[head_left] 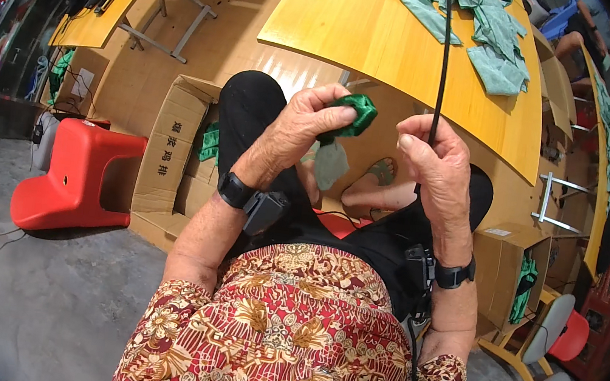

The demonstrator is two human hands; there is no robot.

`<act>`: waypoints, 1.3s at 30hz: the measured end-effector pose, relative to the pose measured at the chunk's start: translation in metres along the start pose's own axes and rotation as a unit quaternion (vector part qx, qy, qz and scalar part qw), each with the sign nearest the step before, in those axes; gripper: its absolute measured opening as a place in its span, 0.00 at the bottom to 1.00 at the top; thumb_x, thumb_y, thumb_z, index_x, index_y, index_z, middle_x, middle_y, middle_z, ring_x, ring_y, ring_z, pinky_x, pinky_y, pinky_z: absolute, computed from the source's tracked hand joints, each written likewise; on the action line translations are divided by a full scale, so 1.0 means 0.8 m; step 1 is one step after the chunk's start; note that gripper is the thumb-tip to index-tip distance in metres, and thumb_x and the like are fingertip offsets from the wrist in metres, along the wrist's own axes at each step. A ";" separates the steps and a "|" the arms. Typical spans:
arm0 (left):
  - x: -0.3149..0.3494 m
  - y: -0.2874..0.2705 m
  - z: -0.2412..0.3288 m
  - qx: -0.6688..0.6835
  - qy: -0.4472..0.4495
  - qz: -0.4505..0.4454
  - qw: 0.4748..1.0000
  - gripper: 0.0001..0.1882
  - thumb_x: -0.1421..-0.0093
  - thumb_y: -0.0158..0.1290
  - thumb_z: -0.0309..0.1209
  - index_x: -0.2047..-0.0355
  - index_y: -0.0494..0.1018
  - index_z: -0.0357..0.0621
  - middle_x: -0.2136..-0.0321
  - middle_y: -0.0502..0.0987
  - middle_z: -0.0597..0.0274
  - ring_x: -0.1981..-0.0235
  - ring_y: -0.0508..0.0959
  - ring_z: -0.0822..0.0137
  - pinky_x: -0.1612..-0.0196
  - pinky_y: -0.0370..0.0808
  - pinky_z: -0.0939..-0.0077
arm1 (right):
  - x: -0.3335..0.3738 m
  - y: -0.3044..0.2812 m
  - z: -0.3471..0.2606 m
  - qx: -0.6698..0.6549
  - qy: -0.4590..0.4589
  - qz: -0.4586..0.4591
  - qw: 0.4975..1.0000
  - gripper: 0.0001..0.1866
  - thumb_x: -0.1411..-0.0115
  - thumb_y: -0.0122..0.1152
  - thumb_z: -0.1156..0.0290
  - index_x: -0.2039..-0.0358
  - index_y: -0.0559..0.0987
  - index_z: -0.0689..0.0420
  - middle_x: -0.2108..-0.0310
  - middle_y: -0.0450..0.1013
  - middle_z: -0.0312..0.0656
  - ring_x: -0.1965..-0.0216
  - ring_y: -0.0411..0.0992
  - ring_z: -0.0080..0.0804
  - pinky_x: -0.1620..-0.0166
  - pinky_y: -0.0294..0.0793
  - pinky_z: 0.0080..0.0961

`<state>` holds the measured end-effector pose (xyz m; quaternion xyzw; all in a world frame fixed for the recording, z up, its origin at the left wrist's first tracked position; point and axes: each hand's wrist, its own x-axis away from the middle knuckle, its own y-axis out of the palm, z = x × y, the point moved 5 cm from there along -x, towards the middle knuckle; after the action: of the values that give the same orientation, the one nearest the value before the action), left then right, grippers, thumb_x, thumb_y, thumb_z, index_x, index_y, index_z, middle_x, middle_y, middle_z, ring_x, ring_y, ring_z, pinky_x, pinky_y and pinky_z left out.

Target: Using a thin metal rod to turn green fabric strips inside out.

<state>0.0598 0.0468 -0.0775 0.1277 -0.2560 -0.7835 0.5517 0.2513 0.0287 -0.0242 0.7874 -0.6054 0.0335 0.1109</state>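
Note:
My left hand (310,115) pinches a bunched piece of shiny dark green cloth (360,115) between thumb and fingers, over my lap. Just below it hangs a pale green scrap of cloth (331,165); whether the two are joined I cannot tell. To the right, apart from the cloth, my right hand (435,155) is raised with its thumb and forefinger pressed together. Anything between those fingertips is too small to make out. A black cable (443,63) runs down past the right hand's fingers. Both wrists carry black straps with small devices.
Ahead stands a yellow table (341,23) with pale green cloth pieces (492,31) heaped on it. An open cardboard box (172,144) with green cloth inside is by my left knee, beside a red plastic stool (78,178). Another carton (504,272) stands at right.

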 end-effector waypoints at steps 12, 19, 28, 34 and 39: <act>0.000 0.024 -0.014 0.011 0.004 0.010 1.000 0.15 0.39 0.58 0.30 0.53 0.72 0.41 0.60 0.77 0.66 0.60 0.74 0.77 0.54 0.71 0.80 | -0.019 0.008 0.008 0.114 -0.111 0.067 0.985 0.05 0.45 0.63 0.73 0.71 0.78 0.61 0.78 0.69 0.26 0.76 0.63 0.10 0.73 0.64 0.12; 0.005 0.028 0.000 -0.061 0.080 -0.004 0.995 0.10 0.40 0.60 0.30 0.61 0.76 0.39 0.68 0.78 0.69 0.65 0.75 0.78 0.60 0.72 0.82 | -0.016 0.001 0.023 -0.156 -0.002 -0.069 0.985 0.04 0.42 0.62 0.72 0.67 0.80 0.58 0.77 0.69 0.25 0.78 0.60 0.09 0.76 0.57 0.09; 0.006 0.029 0.007 -0.315 0.129 0.056 0.938 0.09 0.40 0.58 0.26 0.60 0.76 0.37 0.68 0.79 0.67 0.65 0.76 0.79 0.61 0.74 0.84 | -0.017 0.000 -0.040 0.276 -0.174 0.040 0.944 0.05 0.45 0.63 0.75 0.70 0.79 0.63 0.76 0.70 0.31 0.76 0.65 0.15 0.71 0.65 0.15; 0.003 0.037 -0.003 -0.225 0.106 0.077 0.965 0.08 0.41 0.55 0.21 0.61 0.75 0.36 0.67 0.79 0.64 0.65 0.77 0.76 0.60 0.75 0.82 | -0.017 0.012 -0.029 0.365 -0.211 0.009 0.907 0.08 0.49 0.64 0.74 0.69 0.79 0.63 0.74 0.73 0.42 0.76 0.72 0.28 0.71 0.71 0.24; 0.003 0.039 -0.001 -0.235 0.137 0.094 0.958 0.08 0.41 0.55 0.19 0.60 0.74 0.35 0.66 0.80 0.62 0.62 0.79 0.76 0.58 0.75 0.82 | -0.022 0.014 -0.022 0.384 -0.196 0.031 0.902 0.08 0.49 0.64 0.73 0.70 0.79 0.63 0.73 0.74 0.44 0.74 0.75 0.33 0.69 0.74 0.28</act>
<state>0.0847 0.0362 -0.0610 0.0761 0.0032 -0.7411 0.6670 0.2374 0.0460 -0.0091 0.7406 -0.5793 0.1115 -0.3219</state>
